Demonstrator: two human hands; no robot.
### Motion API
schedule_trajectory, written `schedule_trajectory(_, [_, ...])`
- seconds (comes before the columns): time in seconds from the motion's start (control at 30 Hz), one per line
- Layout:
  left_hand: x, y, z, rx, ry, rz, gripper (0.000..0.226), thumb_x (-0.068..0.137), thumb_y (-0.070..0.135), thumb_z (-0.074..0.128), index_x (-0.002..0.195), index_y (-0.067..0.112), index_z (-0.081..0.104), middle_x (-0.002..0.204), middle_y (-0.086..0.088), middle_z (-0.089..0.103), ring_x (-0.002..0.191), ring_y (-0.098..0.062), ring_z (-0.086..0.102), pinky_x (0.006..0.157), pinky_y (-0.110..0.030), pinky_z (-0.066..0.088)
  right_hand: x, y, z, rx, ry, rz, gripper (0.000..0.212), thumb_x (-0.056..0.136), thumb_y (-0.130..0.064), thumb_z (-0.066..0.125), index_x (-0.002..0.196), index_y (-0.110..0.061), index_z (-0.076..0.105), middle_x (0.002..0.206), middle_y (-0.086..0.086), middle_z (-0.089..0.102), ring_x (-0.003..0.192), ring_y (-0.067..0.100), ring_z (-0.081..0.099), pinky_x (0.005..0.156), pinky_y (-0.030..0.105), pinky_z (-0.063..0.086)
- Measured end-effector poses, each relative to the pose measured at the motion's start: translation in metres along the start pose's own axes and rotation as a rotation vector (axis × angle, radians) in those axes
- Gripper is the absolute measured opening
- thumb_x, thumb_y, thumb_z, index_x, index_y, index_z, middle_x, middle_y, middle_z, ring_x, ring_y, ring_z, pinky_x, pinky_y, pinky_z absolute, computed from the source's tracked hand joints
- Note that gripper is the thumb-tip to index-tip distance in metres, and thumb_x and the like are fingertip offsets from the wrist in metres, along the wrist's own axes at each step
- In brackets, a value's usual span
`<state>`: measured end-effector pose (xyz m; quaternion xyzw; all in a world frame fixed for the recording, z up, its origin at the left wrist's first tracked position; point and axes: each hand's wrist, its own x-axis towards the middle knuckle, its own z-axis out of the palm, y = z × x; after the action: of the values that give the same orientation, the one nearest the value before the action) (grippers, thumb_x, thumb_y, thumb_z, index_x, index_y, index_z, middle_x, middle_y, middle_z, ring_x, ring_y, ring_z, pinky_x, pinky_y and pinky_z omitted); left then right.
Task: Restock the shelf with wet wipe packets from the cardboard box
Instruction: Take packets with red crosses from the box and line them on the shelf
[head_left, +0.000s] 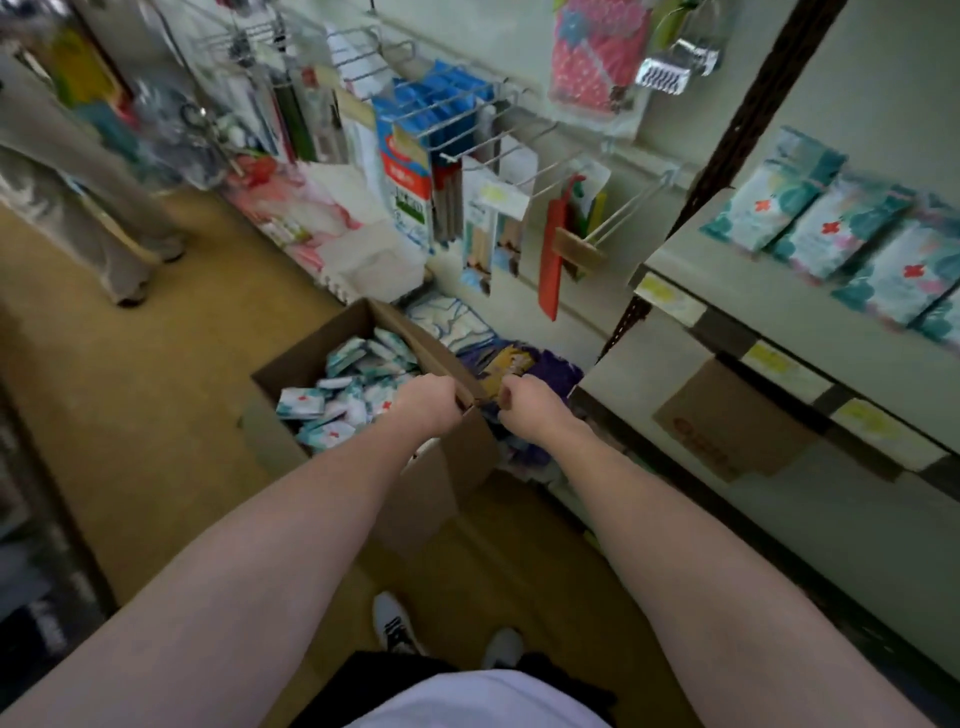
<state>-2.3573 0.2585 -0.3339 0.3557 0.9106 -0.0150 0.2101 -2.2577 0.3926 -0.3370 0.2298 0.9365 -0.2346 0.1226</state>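
Wet wipe packets (337, 395), teal and white with small red crosses, lie in a loose heap inside the open cardboard box (291, 358), which stands on the tan floor (130, 405) just in front of the shelving. More packets of the same kind (841, 234) stand in a row on the shelf (670, 254) at the right, leaning against one another, well apart from the box and higher up.

Both bare arms reach forward and down to the box's right-hand wall. The left hand (428, 402) has its fingers curled over the top edge of that wall, its grip clenched on the cardboard. The right hand (524, 402) is closed in a fist just beside the same edge, on the shelf side; whether its grip holds the cardboard or nothing cannot be told, because the fingers are blurred and partly hidden.

Yellow price labels (660, 293) sit along the shelf's front edge, and a flat brown cardboard piece (727, 421) hangs below it. Metal hooks (467, 114) on the wall behind the box carry hanging goods, among them blue and white packs (408, 182) and a red item (553, 265). Purple and yellow packages (519, 364) lie low down between the box and the shelving. At the upper left another person's legs (98, 208) in pale trousers stand on the floor. The wearer's 2 white shoes (395, 623) show near the bottom.
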Motion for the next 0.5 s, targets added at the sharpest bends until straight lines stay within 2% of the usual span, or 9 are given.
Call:
schedule_trajectory(0.07, [-0.001,-0.025,0.009,-0.006,-0.024,-0.022,0.009,0.090,0.027,0.052,0.093,0.018,0.054,0.108,-0.010,0.063,0.101,-0.030,0.060,0.076,-0.039,0.050,0.007,-0.018,0.015,-0.018,-0.033,0.001,0.011,0.090,-0.016,0.064,0.097,-0.018,0.057,0.103,0.006,0.057,0.092,0.025,0.057,0.082,0.041,0.053])
schedule_trajectory(0.2, [-0.009,-0.083,0.022,-0.036,-0.045,-0.057,0.021,0.095,0.035,0.048,0.099,0.016,0.057,0.107,-0.010,0.062,0.101,-0.031,0.059,0.074,-0.037,0.046,0.022,-0.059,0.049,-0.048,-0.115,-0.022,0.012,0.091,-0.016,0.062,0.099,-0.021,0.055,0.103,0.005,0.053,0.093,0.026,0.057,0.081,0.040,0.051])
schedule_trajectory(0.3, [-0.011,-0.129,0.036,-0.075,-0.071,-0.086,0.007,0.092,0.023,0.049,0.092,0.016,0.052,0.106,-0.011,0.063,0.098,-0.030,0.059,0.075,-0.039,0.050,0.033,-0.084,0.073,-0.068,-0.163,-0.004,0.019,0.092,-0.017,0.061,0.109,-0.021,0.055,0.109,0.003,0.055,0.094,0.025,0.057,0.084,0.041,0.053])
schedule_trajectory(0.37, [-0.010,-0.153,0.041,-0.115,-0.075,-0.117,0.003,0.091,0.020,0.049,0.091,0.017,0.051,0.106,-0.009,0.062,0.097,-0.028,0.058,0.076,-0.039,0.051,0.041,-0.098,0.086,-0.085,-0.192,0.015,0.015,0.092,-0.016,0.061,0.106,-0.020,0.055,0.117,0.002,0.055,0.093,0.025,0.058,0.084,0.042,0.054])
schedule_trajectory(0.5, [-0.006,-0.181,0.049,-0.170,-0.093,-0.130,0.002,0.091,0.019,0.050,0.092,0.017,0.049,0.105,-0.008,0.059,0.094,-0.027,0.055,0.074,-0.037,0.049,0.058,-0.120,0.108,-0.113,-0.258,0.013,0.013,0.092,-0.016,0.062,0.103,-0.020,0.055,0.110,0.007,0.056,0.096,0.025,0.056,0.079,0.037,0.050])
